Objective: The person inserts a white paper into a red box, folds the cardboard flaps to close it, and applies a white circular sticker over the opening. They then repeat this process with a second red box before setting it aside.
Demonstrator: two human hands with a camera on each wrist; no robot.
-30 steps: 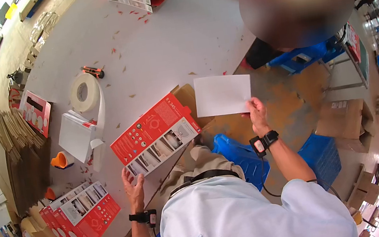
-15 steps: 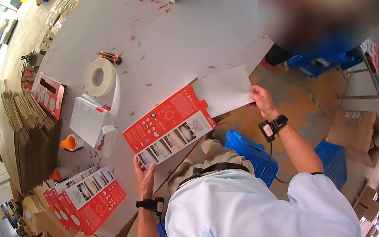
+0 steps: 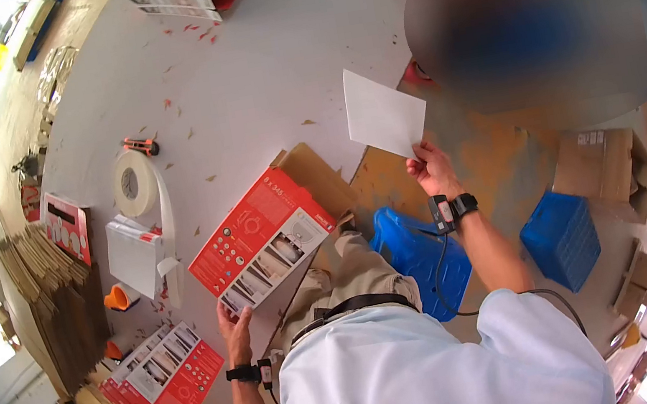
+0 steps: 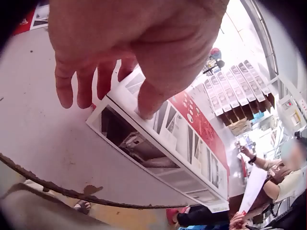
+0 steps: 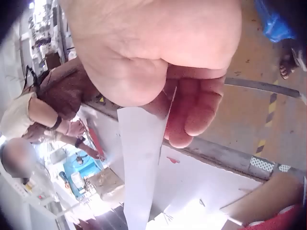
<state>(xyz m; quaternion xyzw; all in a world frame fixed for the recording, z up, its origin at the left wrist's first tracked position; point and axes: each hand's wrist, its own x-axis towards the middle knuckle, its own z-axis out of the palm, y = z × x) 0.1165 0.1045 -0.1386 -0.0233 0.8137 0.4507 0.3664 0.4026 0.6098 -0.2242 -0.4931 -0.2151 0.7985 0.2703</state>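
Observation:
A red and white product box (image 3: 260,239) lies flat at the near edge of the grey table (image 3: 276,65), its brown end flap open toward the right. My left hand (image 3: 231,322) rests on the box's near end with straight fingers; in the left wrist view the thumb (image 4: 148,98) presses the white panel of the box (image 4: 192,143). My right hand (image 3: 430,170) pinches a corner of a white sheet of paper (image 3: 382,114) and holds it up past the table's edge. In the right wrist view the paper (image 5: 141,163) sits edge-on between thumb and fingers.
A roll of white tape (image 3: 134,181), a folded white sheet stack (image 3: 130,248), an orange cutter (image 3: 139,146) and orange cones (image 3: 116,299) lie left of the box. More red boxes (image 3: 166,375) are stacked near left. Flat cardboard (image 3: 38,272) lines the left edge. Blue crates (image 3: 559,236) stand on the floor.
My right hand has lifted the white sheet up and away from the box's open end, tilting it. My left hand stays at the box's near end. The head view has shifted.

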